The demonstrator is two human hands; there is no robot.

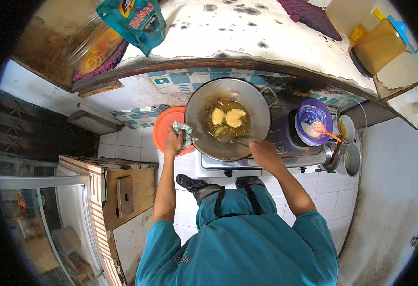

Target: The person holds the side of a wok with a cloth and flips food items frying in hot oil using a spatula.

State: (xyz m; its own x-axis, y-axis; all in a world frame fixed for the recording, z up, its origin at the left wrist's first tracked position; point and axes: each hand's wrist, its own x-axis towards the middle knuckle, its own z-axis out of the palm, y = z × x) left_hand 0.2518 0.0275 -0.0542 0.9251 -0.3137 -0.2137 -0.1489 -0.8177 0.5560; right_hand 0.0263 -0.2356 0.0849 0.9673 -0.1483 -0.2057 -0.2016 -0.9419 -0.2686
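Note:
A large metal wok (193,107) sits on the gas stove (284,162), with oil (220,106) pooled in its bottom. Two golden fritters (234,118) lie in the oil, side by side. My left hand (173,143) grips a checked cloth (184,133) at the wok's left rim; the handle there is hidden under it. In my right hand (265,154) is the handle of a metal spatula (240,143), which reaches over the near rim. Its blade rests in the oil close to the fritters, partly hard to make out.
Left of the wok is an orange plastic basin (160,123). A purple bowl (314,111) with white batter and an orange spoon (326,132) stands on the stove's right side. Pots (351,161) stand beyond it. A worn shelf (223,43) overhangs the back, holding a sauce pouch (137,26) and a pitcher (378,48).

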